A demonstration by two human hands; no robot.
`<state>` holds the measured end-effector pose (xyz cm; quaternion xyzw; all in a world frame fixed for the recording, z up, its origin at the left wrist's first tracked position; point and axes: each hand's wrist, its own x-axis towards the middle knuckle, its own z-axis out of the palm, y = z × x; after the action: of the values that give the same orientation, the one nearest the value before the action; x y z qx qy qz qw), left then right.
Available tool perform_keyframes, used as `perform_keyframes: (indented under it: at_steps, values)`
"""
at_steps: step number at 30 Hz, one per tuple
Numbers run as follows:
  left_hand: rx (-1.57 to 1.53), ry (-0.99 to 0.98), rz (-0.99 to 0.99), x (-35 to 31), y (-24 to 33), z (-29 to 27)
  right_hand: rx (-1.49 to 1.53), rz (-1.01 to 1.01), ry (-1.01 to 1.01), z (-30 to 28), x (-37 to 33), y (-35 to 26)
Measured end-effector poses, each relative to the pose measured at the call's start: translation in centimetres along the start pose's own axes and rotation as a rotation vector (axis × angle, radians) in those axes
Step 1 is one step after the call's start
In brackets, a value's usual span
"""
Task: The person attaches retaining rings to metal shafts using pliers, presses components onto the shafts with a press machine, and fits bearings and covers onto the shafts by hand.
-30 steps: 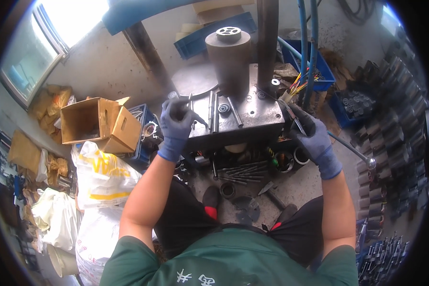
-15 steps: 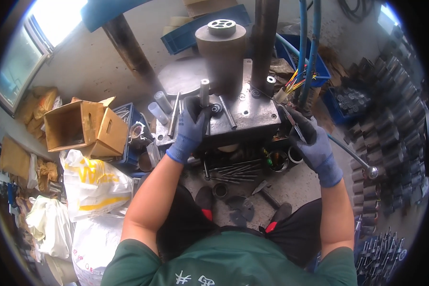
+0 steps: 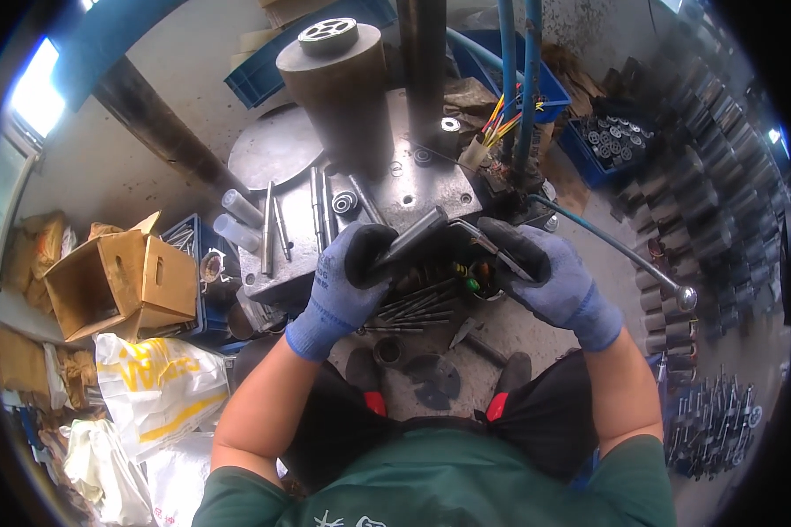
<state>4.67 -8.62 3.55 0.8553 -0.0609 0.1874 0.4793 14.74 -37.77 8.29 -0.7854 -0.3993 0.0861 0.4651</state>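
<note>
My left hand (image 3: pixel 343 285), in a blue glove with dark palm, is closed round a grey metal cylinder (image 3: pixel 420 234), which tilts up to the right. My right hand (image 3: pixel 558 285), gloved alike, is closed on a slim metal tool with a bent tip (image 3: pixel 481 239). The tip is close to the cylinder's upper end; whether they touch I cannot tell. Behind them lies a thick metal plate (image 3: pixel 435 189). Several metal rods (image 3: pixel 317 209), a small ring-shaped part (image 3: pixel 344 202) and two translucent plastic tubes (image 3: pixel 237 232) rest on it.
A tall cylindrical block (image 3: pixel 338 92) and a dark column (image 3: pixel 422 75) rise behind the plate. At left are an open cardboard box (image 3: pixel 154 279) and white sacks (image 3: pixel 158 386). Stacked metal cylinders (image 3: pixel 707 220) line the right side, near a ball-ended lever (image 3: pixel 685 299). A hammer (image 3: pixel 483 350) lies below.
My left hand has lifted the cylinder off the plate and brought it nearer and rightward. My right hand has come inward with the tool, toward the cylinder's end. The view has shifted.
</note>
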Motion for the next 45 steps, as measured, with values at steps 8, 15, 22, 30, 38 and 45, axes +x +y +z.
perform_keyframes:
  at_steps: [8, 15, 22, 30, 38, 45]
  values:
    - [0.241, -0.088, 0.122, -0.2, 0.8, -1.2, -0.088, 0.037, -0.172, -1.6, -0.2, 0.3]
    - [0.132, -0.173, 0.183, -0.9, -0.5, -1.3, -0.071, -0.004, -0.230, -1.8, -0.4, 0.5]
    - [0.241, -0.236, 0.103, -1.7, 0.5, -0.9, -0.199, 0.022, -0.324, -1.9, -0.9, 0.9]
    - [-0.030, -0.348, 0.104, -2.0, 0.1, -0.5, -0.279, -0.012, -0.408, -1.7, -0.6, 1.0]
    - [-0.087, -0.572, -0.010, -2.6, 1.0, -0.4, -0.273, -0.127, -0.384, 0.0, -1.0, 2.6]
    - [-0.134, -0.631, -0.033, -2.6, 1.0, 0.3, -0.284, -0.125, -0.398, 0.0, -1.5, 3.2]
